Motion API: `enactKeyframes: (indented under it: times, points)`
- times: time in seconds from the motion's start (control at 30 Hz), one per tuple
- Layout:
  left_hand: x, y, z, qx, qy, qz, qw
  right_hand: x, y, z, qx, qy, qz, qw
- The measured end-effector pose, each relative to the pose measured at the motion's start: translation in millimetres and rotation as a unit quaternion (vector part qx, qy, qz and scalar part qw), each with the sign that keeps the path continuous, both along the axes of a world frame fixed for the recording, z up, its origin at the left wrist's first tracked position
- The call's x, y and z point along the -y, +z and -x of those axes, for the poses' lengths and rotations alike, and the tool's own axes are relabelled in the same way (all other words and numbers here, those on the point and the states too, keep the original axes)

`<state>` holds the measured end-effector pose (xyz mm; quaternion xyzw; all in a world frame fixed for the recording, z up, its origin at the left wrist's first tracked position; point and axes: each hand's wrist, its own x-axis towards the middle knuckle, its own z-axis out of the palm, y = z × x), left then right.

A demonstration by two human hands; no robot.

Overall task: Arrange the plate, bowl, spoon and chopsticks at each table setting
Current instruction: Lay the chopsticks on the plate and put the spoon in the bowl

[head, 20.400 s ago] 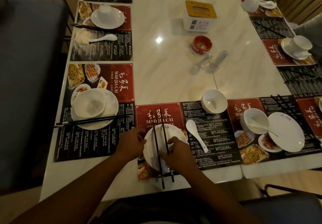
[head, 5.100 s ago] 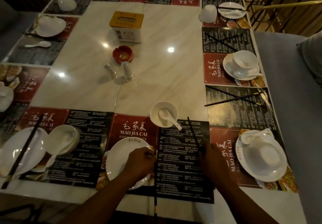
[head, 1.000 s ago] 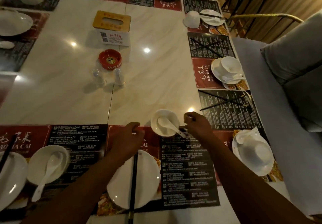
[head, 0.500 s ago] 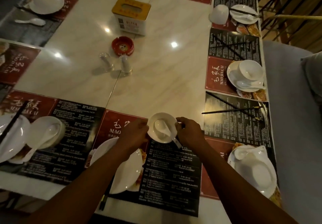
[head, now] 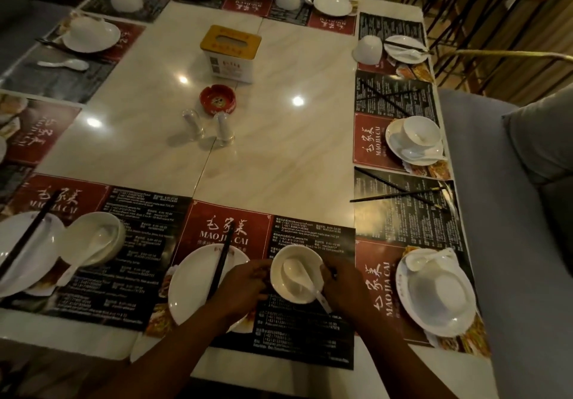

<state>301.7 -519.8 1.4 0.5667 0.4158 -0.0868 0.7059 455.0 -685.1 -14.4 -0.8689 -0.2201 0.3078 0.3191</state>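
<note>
At near edge of pale marble-look counter [head: 279, 156], on red/black printed paper placemat [head: 297, 330], L to R: round white ceramic plate [head: 192, 287] w/ pair of black chopsticks [head: 221, 262] laid across it, long axis running away from person. Left hand [head: 245, 290] overlaps plate's right rim, fingers curled on left wall of small white ceramic bowl [head: 296, 274]. White ceramic spoon [head: 305, 282] lies in bowl, handle pointing near-right toward right hand [head: 344, 290], which cups right wall. Bowl sits between hands, just right of plate; both equally near. Judged: bowl being placed.
</note>
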Motion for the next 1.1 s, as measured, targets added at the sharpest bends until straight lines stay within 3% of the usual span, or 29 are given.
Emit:
enactKeyframes:
  times: [0.93,1.1]
  points:
    - [-8.3,-9.5,7.0,0.005,0.001,0.027,1.000,24.4,24.3,42.3,-0.034,-0.093,0.070,0.993]
    - [-19.4,-8.7,3.7,0.006,0.013,0.019,1.000,18.8,27.0,72.6,-0.131,-0.154,0.015,0.979]
